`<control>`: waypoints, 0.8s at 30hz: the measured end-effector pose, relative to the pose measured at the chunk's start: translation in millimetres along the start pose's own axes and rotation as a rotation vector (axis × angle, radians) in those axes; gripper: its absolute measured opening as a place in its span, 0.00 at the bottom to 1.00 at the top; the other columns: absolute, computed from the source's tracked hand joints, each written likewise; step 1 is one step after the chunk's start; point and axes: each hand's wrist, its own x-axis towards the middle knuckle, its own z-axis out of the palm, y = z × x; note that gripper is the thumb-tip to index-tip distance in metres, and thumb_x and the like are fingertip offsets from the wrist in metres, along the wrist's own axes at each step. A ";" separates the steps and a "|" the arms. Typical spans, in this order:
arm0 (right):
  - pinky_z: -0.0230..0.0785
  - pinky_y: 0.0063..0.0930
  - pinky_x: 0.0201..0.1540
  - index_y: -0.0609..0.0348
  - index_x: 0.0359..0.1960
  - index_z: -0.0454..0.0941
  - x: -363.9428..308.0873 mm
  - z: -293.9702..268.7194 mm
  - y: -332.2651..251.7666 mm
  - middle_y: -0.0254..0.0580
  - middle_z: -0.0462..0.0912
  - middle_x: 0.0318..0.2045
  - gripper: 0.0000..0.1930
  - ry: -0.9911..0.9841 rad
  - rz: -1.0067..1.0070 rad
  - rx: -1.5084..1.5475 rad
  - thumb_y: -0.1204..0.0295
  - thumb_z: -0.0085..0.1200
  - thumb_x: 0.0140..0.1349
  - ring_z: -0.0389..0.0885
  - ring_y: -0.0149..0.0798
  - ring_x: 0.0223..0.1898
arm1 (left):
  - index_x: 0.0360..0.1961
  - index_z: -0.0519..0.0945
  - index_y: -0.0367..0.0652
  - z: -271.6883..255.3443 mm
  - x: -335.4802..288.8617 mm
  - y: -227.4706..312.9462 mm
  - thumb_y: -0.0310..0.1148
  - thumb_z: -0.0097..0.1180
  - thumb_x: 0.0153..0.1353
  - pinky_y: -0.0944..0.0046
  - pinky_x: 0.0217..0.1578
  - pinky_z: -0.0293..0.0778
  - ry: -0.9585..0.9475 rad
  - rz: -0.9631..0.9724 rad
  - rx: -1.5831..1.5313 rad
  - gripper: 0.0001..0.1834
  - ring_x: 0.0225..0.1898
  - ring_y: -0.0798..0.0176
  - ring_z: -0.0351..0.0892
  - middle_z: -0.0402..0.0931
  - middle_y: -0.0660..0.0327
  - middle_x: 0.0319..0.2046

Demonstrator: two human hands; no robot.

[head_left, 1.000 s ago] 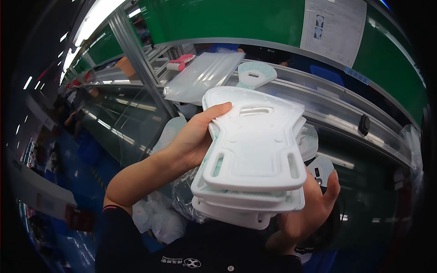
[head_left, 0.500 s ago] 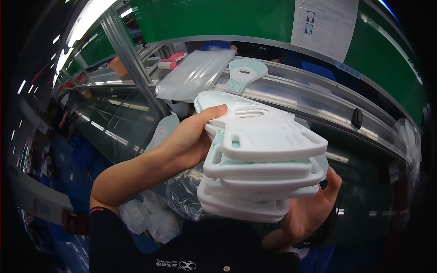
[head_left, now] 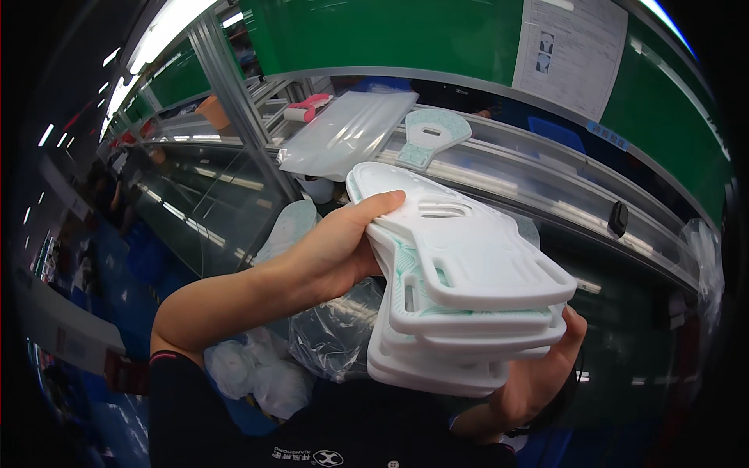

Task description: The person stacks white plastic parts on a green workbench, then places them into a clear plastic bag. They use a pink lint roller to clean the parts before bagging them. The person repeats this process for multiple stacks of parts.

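A stack of several white moulded plastic boards [head_left: 491, 261], each with slots and a wide, rounded end, is held up in front of me. Pale green patterned faces show between the layers. My left hand [head_left: 343, 246] is closed round the narrower far-left part, its thumb on the top board and its other fingers underneath. At the stack's near right corner, my right hand [head_left: 542, 374] grips the edge from below with curled fingers; the boards partly hide it. The layers sit unevenly, the lower ones offset to the left.
A similar green-patterned board [head_left: 435, 134] lies on the ledge behind, beside clear plastic bags [head_left: 351, 132] and a pink-handled roller [head_left: 306, 109]. Another pale board [head_left: 290, 228] is left of my forearm. Crumpled clear plastic [head_left: 331, 331] lies below it. A metal post [head_left: 234, 93] stands at the left.
The stack has shifted slightly right and down, and its lower boards sit closer under the upper ones. Both hands stay on it. The whole view has moved a little.
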 end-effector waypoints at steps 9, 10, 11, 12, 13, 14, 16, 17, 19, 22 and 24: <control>0.65 0.43 0.54 0.65 0.60 0.54 25.3 -52.8 -4.0 0.57 0.65 0.55 0.34 0.218 0.143 -0.422 0.48 0.31 0.63 0.70 0.49 0.53 | 0.56 0.50 0.25 15.5 -10.0 -1.4 0.42 0.51 0.59 0.60 0.45 0.71 0.024 0.522 0.793 0.36 0.47 0.54 0.72 0.64 0.43 0.48; 0.66 0.43 0.54 0.65 0.60 0.54 29.3 -50.8 0.1 0.57 0.65 0.55 0.34 0.242 0.151 -0.564 0.48 0.32 0.63 0.70 0.48 0.53 | 0.57 0.48 0.25 18.2 -11.6 -3.4 0.43 0.52 0.58 0.60 0.45 0.71 -0.006 0.594 0.847 0.39 0.47 0.53 0.71 0.63 0.42 0.48; 0.66 0.42 0.53 0.65 0.60 0.54 32.2 -45.7 4.7 0.57 0.66 0.54 0.33 0.266 0.159 -0.706 0.49 0.33 0.63 0.71 0.48 0.52 | 0.57 0.46 0.25 21.1 -13.7 -5.0 0.44 0.53 0.57 0.61 0.45 0.70 -0.036 0.666 0.900 0.41 0.48 0.52 0.71 0.62 0.40 0.48; 0.67 0.42 0.53 0.65 0.60 0.54 32.7 -40.5 7.9 0.57 0.67 0.53 0.33 0.291 0.165 -0.852 0.50 0.34 0.63 0.71 0.47 0.51 | 0.59 0.46 0.27 25.5 -16.9 -6.7 0.46 0.53 0.58 0.60 0.48 0.67 -0.052 0.672 0.893 0.42 0.51 0.54 0.67 0.60 0.43 0.51; 0.68 0.41 0.51 0.66 0.60 0.53 33.2 -38.9 9.7 0.55 0.67 0.53 0.33 0.273 0.151 -0.796 0.51 0.37 0.63 0.73 0.46 0.50 | 0.60 0.45 0.30 30.2 -20.7 -7.9 0.48 0.53 0.58 0.59 0.52 0.63 -0.067 0.676 0.887 0.43 0.54 0.57 0.62 0.57 0.45 0.53; 0.69 0.40 0.51 0.66 0.60 0.54 29.8 -33.6 10.4 0.55 0.67 0.53 0.30 0.263 0.135 -0.753 0.55 0.37 0.63 0.73 0.46 0.50 | 0.61 0.45 0.32 35.7 -24.6 -8.7 0.49 0.52 0.58 0.59 0.55 0.59 -0.083 0.686 0.879 0.43 0.57 0.59 0.58 0.55 0.48 0.55; 0.69 0.40 0.51 0.66 0.60 0.54 22.6 -30.5 12.2 0.55 0.68 0.53 0.30 0.224 0.151 -0.716 0.55 0.37 0.63 0.73 0.45 0.50 | 0.63 0.38 0.33 42.2 -30.3 -10.4 0.64 0.44 0.53 0.56 0.58 0.54 -0.120 0.649 0.783 0.53 0.62 0.55 0.51 0.47 0.47 0.61; 0.69 0.40 0.51 0.66 0.59 0.54 17.1 -25.9 13.4 0.55 0.68 0.52 0.30 0.209 0.138 -0.715 0.55 0.37 0.63 0.73 0.45 0.50 | 0.64 0.37 0.34 46.3 -32.4 -12.4 0.67 0.40 0.53 0.56 0.58 0.54 -0.151 0.655 0.763 0.54 0.63 0.55 0.50 0.45 0.47 0.62; 0.69 0.40 0.50 0.66 0.59 0.54 12.9 -19.2 16.6 0.55 0.68 0.52 0.30 0.168 0.149 -0.724 0.56 0.38 0.63 0.73 0.45 0.49 | 0.65 0.33 0.37 54.6 -39.2 -12.0 0.72 0.29 0.50 0.54 0.58 0.55 -0.145 0.631 0.812 0.56 0.64 0.53 0.49 0.41 0.49 0.64; 0.69 0.39 0.50 0.66 0.59 0.55 20.5 -22.4 37.9 0.54 0.68 0.52 0.30 0.094 0.213 -0.780 0.56 0.38 0.63 0.73 0.45 0.49 | 0.65 0.31 0.39 63.1 -43.1 -15.9 0.77 0.18 0.47 0.53 0.57 0.56 -0.121 0.609 0.816 0.57 0.64 0.52 0.50 0.40 0.50 0.65; 0.69 0.39 0.50 0.66 0.59 0.55 28.4 -27.5 56.8 0.54 0.68 0.52 0.30 0.043 0.255 -0.791 0.56 0.38 0.63 0.73 0.45 0.49 | 0.65 0.31 0.41 62.2 -46.0 -18.6 0.78 0.12 0.44 0.52 0.56 0.59 -0.102 0.604 0.787 0.58 0.63 0.50 0.53 0.41 0.50 0.65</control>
